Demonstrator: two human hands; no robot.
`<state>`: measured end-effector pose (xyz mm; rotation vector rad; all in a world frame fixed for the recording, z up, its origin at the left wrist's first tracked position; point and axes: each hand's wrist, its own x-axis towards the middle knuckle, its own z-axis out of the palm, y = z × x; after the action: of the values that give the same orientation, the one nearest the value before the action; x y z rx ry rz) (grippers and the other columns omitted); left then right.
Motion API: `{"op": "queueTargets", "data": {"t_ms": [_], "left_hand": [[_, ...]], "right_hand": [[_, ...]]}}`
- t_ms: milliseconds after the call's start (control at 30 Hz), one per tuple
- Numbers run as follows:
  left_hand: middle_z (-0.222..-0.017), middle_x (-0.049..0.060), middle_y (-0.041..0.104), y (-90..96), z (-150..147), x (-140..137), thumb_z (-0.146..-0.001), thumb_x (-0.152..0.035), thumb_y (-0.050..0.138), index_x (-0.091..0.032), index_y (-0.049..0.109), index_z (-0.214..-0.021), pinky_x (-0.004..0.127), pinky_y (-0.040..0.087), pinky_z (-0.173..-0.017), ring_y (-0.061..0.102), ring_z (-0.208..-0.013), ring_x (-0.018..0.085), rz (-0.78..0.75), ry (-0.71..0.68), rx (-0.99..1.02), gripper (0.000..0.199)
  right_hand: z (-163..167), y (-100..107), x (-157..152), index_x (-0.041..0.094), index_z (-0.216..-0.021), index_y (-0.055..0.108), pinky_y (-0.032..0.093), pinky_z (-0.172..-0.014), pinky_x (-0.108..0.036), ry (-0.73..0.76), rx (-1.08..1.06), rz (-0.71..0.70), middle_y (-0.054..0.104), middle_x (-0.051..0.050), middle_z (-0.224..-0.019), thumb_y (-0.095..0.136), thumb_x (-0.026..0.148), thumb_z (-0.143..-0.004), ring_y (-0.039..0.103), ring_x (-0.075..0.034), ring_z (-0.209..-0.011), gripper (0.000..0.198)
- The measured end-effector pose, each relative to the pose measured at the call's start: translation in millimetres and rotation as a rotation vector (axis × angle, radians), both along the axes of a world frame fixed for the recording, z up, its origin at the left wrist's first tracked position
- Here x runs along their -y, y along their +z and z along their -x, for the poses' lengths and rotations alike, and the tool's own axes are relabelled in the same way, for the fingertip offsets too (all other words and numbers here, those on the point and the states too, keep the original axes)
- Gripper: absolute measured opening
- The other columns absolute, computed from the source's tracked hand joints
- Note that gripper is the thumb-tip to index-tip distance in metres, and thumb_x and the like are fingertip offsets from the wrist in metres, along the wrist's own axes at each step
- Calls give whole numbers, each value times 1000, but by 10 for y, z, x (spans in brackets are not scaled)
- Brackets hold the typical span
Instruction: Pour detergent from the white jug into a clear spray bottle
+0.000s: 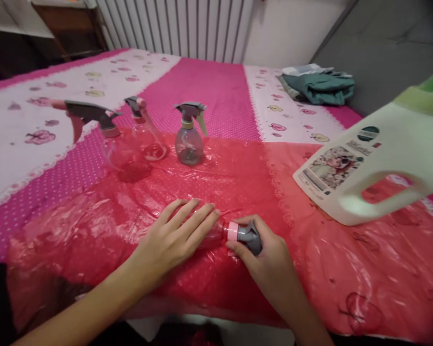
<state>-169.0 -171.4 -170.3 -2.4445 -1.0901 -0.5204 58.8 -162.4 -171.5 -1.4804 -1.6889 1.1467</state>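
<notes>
A clear spray bottle with a pink collar and grey spray head [248, 235] lies on its side on red plastic sheeting [234, 182]. My left hand [182, 235] is laid over its see-through body, fingers curved around it and hiding most of it. At the neck, my right hand [265, 250] is closed, thumb below and fingers above the pink collar and grey head. Beyond my hands stand three more spray bottles: a large one with a grey and pink head [124, 156], a pink-handled one [153, 149], and a small greyish one with a pale trigger [189, 144].
To the right, a big pale-green jug [353, 168] with a green cap stands tilted in view. Folded green cloth [321, 86] lies at the back right. The red sheeting covers a pink and white patterned bedspread [216, 91]. Behind is a radiator [180, 29].
</notes>
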Motion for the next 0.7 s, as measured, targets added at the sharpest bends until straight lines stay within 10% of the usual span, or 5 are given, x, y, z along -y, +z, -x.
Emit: {"op": "queueTargets", "data": {"t_ms": [700], "left_hand": [[-123,7,76,-1,-54,-31,-96,-3,50,-14,67,-126,46,44,-95,64,-109,30,44,42,61,36]], "right_hand": [[-65,-139,8,24,-92,62,47,-58,-25,61,72,-81,65,2,-75,72,45,-88,58,-14,-63,24]]}}
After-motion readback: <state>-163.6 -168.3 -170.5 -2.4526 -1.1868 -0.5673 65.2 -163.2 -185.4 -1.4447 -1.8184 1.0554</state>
